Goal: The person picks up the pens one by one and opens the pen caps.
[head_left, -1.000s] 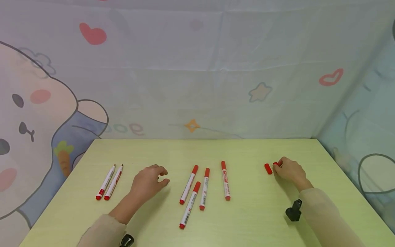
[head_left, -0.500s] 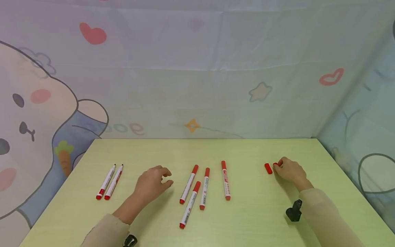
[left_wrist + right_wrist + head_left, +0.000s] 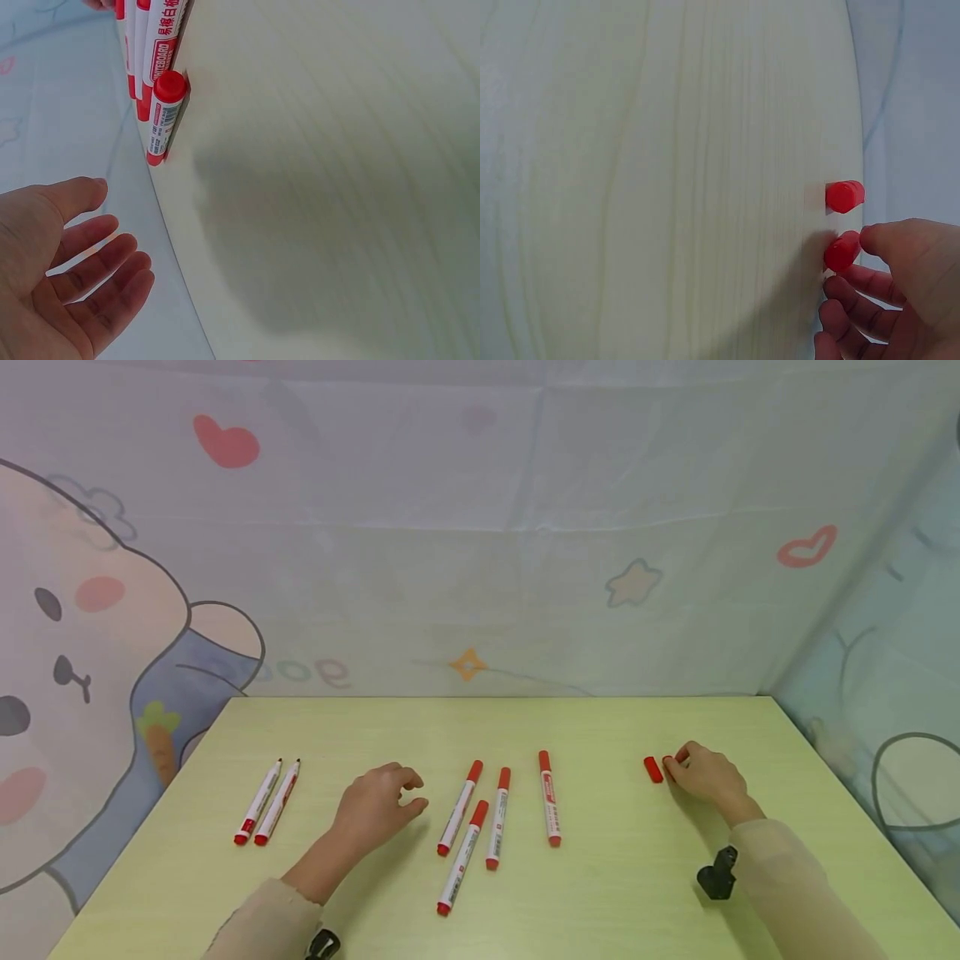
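My right hand is at the right side of the table, thumb and fingers around a red marker cap. A second red marker cap lies just left of it, apart from the fingers. My left hand hangs over the table with its fingers loosely bent and nothing between them. To its right lie several capped whiteboard markers, white with red caps; the nearest is the upper-left marker. Left of that hand, two uncapped markers lie side by side, dark tips toward the back.
The pale wooden table ends at a hanging printed cloth behind it. A lone capped marker lies right of the middle group. Black wrist cameras, such as the right one, sit by each sleeve.
My left hand has drifted a little to the right, toward the capped markers. My right hand and the caps stay almost where they were.
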`<act>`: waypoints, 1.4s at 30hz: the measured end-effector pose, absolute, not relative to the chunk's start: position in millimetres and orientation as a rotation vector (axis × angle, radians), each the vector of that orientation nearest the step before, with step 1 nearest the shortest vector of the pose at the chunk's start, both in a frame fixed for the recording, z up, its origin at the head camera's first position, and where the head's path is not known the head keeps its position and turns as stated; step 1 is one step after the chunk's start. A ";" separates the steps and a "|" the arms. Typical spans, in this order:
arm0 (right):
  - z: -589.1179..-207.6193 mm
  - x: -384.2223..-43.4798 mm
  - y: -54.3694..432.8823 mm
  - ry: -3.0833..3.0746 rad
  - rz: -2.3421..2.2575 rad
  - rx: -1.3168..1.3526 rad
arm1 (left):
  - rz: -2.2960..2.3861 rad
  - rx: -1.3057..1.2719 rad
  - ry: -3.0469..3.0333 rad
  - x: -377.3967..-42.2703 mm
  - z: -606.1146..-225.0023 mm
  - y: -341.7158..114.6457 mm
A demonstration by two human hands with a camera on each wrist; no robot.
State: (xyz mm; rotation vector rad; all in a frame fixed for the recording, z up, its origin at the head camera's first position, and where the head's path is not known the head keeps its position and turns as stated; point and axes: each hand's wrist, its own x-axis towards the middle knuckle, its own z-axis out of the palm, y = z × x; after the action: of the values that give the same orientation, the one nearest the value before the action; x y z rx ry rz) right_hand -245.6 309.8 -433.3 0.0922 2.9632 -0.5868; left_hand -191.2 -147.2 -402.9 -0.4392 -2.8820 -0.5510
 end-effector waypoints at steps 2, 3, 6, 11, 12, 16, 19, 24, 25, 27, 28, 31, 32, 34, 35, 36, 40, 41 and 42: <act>-432.5 -245.2 309.6 2.963 -0.593 0.091 | -0.551 -0.440 -2.884 -191.5 -402.8 -146.3; -432.1 -244.9 309.4 2.964 -0.595 0.090 | -0.550 -0.440 -2.886 -191.9 -402.9 -145.8; -431.6 -244.2 309.1 2.972 -0.593 0.086 | -0.555 -0.443 -2.893 -192.7 -403.4 -144.0; -431.6 -243.5 308.6 2.998 -0.612 0.069 | -0.551 -0.452 -2.911 -193.7 -404.8 -139.4; -431.5 -243.5 308.3 3.010 -0.617 0.066 | -0.551 -0.454 -2.914 -193.8 -405.1 -138.5; -430.0 -243.5 306.1 3.070 -0.653 0.058 | -0.552 -0.473 -2.910 -194.2 -405.7 -134.6; -428.9 -243.5 304.2 3.114 -0.673 0.024 | -0.555 -0.486 -2.902 -194.1 -406.1 -131.7; -429.0 -243.0 299.1 3.172 -0.698 -0.089 | -0.569 -0.482 -2.916 -194.0 -408.3 -126.3; -429.2 -242.6 297.5 3.186 -0.701 -0.110 | -0.568 -0.478 -2.921 -193.9 -408.9 -125.1; -430.1 -242.3 294.4 3.217 -0.698 -0.142 | -0.568 -0.471 -2.932 -193.7 -409.7 -122.4; -430.2 -242.0 292.4 3.234 -0.695 -0.162 | -0.568 -0.468 -2.938 -193.5 -410.3 -120.9; -429.4 -240.9 285.5 3.283 -0.691 -0.227 | -0.576 -0.444 -2.964 -192.9 -411.8 -116.3; -428.8 -240.4 282.9 3.293 -0.691 -0.249 | -0.580 -0.437 -2.973 -192.8 -412.4 -114.7; -427.1 -239.1 277.0 3.311 -0.695 -0.294 | -0.585 -0.421 -2.989 -192.9 -413.5 -111.5; -426.2 -238.5 273.9 3.315 -0.697 -0.312 | -0.585 -0.410 -2.996 -193.1 -414.0 -110.0; -425.3 -237.7 270.7 3.318 -0.694 -0.330 | -0.587 -0.401 -3.004 -193.1 -414.4 -108.5; -423.2 -235.0 257.0 3.337 -0.671 -0.411 | -0.580 -0.371 -3.036 -192.7 -415.0 -103.9; -422.8 -234.2 253.6 3.343 -0.663 -0.433 | -0.574 -0.362 -3.046 -192.5 -415.3 -103.1; -422.6 -233.3 250.4 3.353 -0.653 -0.460 | -0.568 -0.353 -3.055 -192.2 -415.6 -102.5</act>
State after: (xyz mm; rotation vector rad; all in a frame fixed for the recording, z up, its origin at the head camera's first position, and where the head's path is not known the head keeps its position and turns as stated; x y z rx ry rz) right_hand -233.3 250.4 -422.6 -0.4600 3.3528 -0.6526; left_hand -192.2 -102.5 -415.6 -0.3528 -3.0554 -0.5679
